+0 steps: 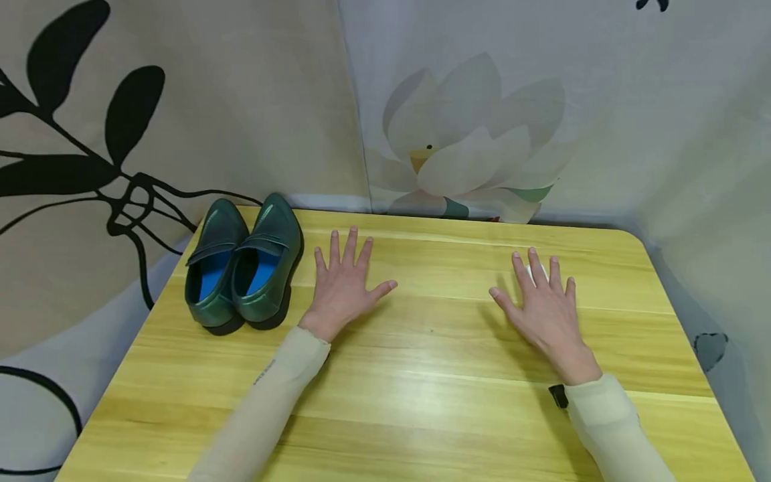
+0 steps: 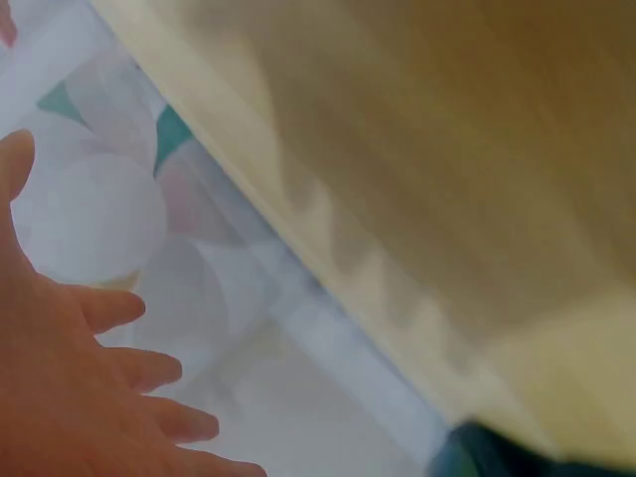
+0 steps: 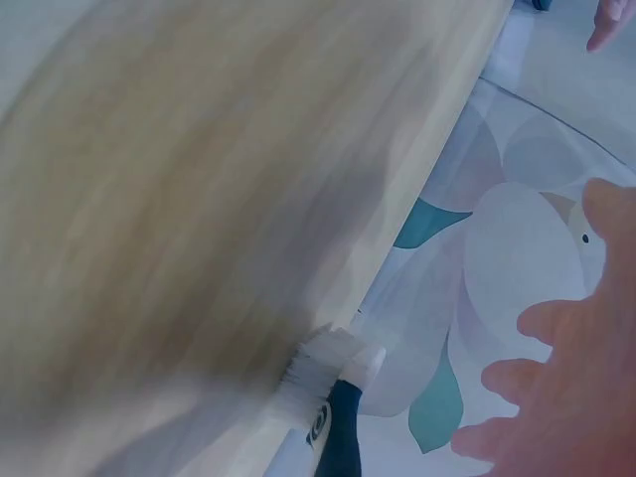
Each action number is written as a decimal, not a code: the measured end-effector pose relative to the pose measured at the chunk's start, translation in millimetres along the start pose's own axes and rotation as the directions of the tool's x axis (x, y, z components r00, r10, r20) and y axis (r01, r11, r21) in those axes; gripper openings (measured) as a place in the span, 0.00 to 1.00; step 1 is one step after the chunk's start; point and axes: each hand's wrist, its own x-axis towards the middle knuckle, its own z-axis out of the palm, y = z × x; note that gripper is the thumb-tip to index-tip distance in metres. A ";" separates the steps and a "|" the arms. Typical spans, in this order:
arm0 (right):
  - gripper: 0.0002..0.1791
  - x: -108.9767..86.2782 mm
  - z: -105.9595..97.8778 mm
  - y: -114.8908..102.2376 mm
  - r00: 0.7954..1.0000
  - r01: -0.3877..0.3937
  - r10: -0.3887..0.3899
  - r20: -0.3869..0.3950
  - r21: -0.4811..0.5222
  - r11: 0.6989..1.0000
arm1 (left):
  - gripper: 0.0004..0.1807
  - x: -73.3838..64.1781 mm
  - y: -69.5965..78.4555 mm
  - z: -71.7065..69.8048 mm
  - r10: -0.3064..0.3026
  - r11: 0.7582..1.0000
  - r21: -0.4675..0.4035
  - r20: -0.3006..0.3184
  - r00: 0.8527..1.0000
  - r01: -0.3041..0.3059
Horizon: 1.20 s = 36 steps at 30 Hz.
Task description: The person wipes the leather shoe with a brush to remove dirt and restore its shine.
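A pair of dark green loafers with blue insoles stands at the table's left: one shoe (image 1: 218, 268) at the outside, the other shoe (image 1: 274, 258) beside it. Just right of them is my left hand (image 1: 340, 288), fingers spread and holding nothing. My right hand (image 1: 545, 314) is spread too, over the right part of the table, and grips nothing. Beneath its fingers lies a brush (image 3: 343, 432) with white bristles and a dark handle. From the head view the hand hides nearly all of it. In the left wrist view only a dark shoe edge (image 2: 497, 457) shows.
The wooden table (image 1: 421, 415) has a rounded far right corner. Behind it hangs a pale curtain (image 1: 271, 100) printed with dark leaves and a white flower. A small black object (image 1: 559, 396) sits at my right cuff.
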 end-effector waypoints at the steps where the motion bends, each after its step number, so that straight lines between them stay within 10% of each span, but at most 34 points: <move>1: 0.49 -1.0 -0.3 0.2 1.000 0.001 -0.001 -0.002 0.000 1.000 | 0.55 0.5 -3.8 -3.7 -0.006 1.000 0.013 -0.005 1.000 0.006; 11: 0.48 -10.8 -2.6 1.4 1.000 0.006 -0.006 -0.007 0.009 1.000 | 0.54 11.2 -54.1 -56.7 -0.112 0.993 0.038 -0.052 0.992 0.114; 17: 0.48 -16.8 -4.0 2.3 1.000 0.007 -0.007 -0.005 0.007 1.000 | 0.56 16.7 -90.6 -83.6 -0.238 0.971 0.047 0.059 0.970 0.235; 22: 0.48 -19.4 -4.7 1.7 1.000 0.015 -0.015 -0.007 0.012 1.000 | 0.61 20.4 -116.5 -90.8 -0.340 0.940 0.046 0.226 0.913 0.338; 29: 0.49 -19.3 -6.0 -0.8 1.000 0.014 -0.014 -0.001 0.023 1.000 | 0.63 26.4 -132.9 -91.6 -0.385 0.911 0.050 0.464 0.798 0.410; 36: 0.49 -18.1 -8.2 -1.6 1.000 0.022 -0.021 -0.004 0.029 0.999 | 0.56 26.1 -136.3 -83.7 -0.348 0.931 0.048 0.415 0.840 0.362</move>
